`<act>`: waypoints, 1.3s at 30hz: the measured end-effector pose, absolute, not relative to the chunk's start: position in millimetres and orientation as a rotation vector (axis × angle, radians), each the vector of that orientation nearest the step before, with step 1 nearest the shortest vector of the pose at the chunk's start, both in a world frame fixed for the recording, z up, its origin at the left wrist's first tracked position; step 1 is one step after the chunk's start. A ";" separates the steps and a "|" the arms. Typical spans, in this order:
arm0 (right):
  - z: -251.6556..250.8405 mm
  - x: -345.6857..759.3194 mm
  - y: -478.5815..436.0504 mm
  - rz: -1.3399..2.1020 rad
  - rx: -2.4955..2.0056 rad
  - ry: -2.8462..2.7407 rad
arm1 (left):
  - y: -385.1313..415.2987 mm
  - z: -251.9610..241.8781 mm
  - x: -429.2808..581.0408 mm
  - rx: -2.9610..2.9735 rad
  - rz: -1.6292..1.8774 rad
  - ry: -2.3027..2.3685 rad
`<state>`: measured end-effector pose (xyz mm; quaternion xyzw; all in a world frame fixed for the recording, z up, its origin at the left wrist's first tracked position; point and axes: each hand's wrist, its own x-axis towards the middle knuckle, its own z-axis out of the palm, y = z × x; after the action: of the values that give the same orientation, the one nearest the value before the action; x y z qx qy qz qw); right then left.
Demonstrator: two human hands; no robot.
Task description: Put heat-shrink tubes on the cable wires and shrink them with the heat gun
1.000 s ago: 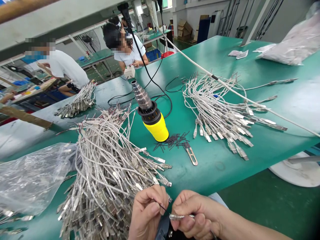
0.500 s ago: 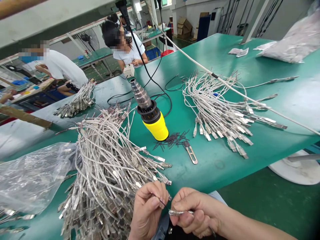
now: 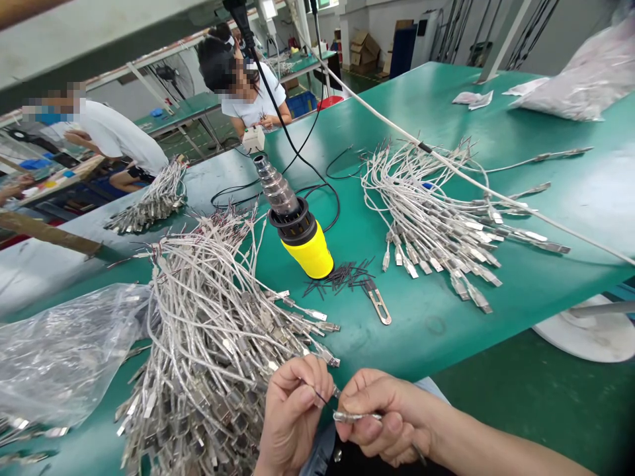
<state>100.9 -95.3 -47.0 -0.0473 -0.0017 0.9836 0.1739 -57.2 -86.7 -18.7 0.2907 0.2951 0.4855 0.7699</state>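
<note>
tight pinch in both grips: left hand [image 3: 292, 416] on a thin dark wire [image 3: 321, 396], right hand [image 3: 389, 416] on a braided cable end [image 3: 357, 416], apparently one cable, both held just past the tabletop [image 3: 426, 330] edge.

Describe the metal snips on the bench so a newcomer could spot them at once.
On the green workbench, find the yellow heat gun. Right of it lies a scatter of short black tubing. At its edge lie the metal snips, one narrow steel loop, free of the wire bundles.
</note>
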 end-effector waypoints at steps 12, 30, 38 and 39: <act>-49.7 100.7 -97.4 2.785 -0.160 -0.028 | -86.2 -20.8 -57.6 0.634 1.047 0.627; -50.4 100.2 -97.3 2.787 -0.162 0.006 | -88.0 -22.7 -57.8 0.705 1.030 0.669; -51.5 102.3 -97.7 2.824 -0.135 0.022 | -91.2 -24.6 -57.2 0.887 1.027 0.816; -51.8 102.4 -97.6 2.826 -0.134 0.022 | -91.7 -24.8 -57.4 0.903 1.034 0.821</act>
<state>102.4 -97.6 -51.8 -0.0468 0.0076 0.9867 0.1555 -57.4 -91.7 -24.8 0.4047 0.3683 0.4638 0.6968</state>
